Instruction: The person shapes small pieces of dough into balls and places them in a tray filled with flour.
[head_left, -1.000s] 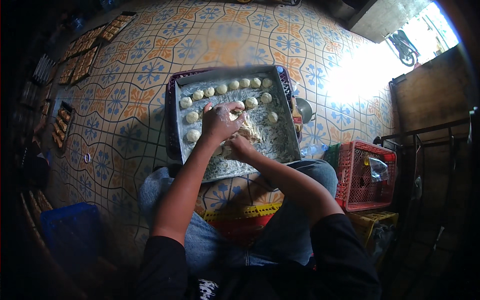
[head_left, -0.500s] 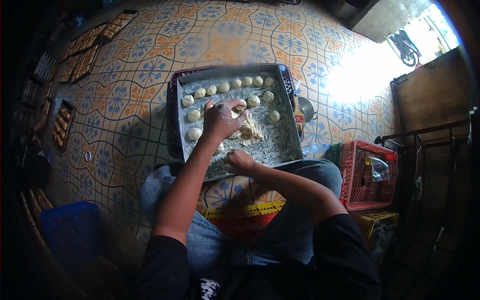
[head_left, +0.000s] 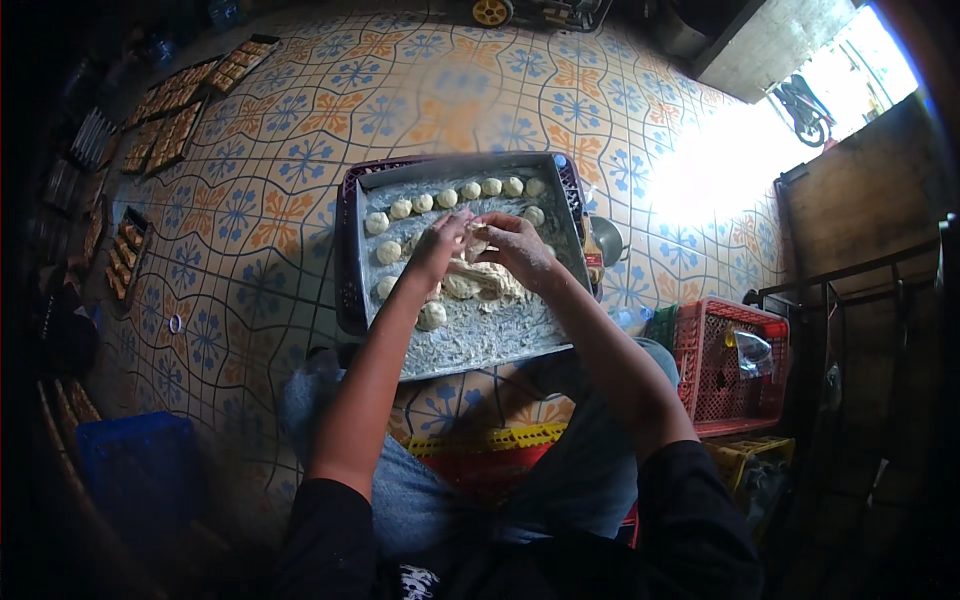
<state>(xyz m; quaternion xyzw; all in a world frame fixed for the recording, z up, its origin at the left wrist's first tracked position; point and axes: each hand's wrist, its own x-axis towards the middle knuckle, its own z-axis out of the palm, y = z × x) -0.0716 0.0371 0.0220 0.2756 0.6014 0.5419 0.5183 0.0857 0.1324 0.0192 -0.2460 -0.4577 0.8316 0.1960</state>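
My left hand (head_left: 437, 252) and my right hand (head_left: 516, 248) meet over the middle of a floured metal tray (head_left: 480, 352). Between their fingertips is a small piece of dough (head_left: 477, 240), which both hands pinch; the fingers partly cover it. Just below them a soft, uneven mass of dough (head_left: 485, 284) lies on the tray. Round dough balls (head_left: 470, 190) form a row along the far side, and several more sit down the left side. One dough ball (head_left: 431, 316) rests nearer to me, and another (head_left: 534, 216) lies to the right of my hands.
The tray stands on a purple crate (head_left: 352, 300) in front of my knees. A brush (head_left: 592, 255) and a metal bowl (head_left: 609, 238) are at its right. A red crate (head_left: 690, 365) stands farther right, a blue crate (head_left: 135, 450) at left. Pastry trays (head_left: 175, 130) lie far left.
My right hand has come up from the tray's near edge, where it was closed, to join my left at the dough piece. The tray sits slightly lower in view.
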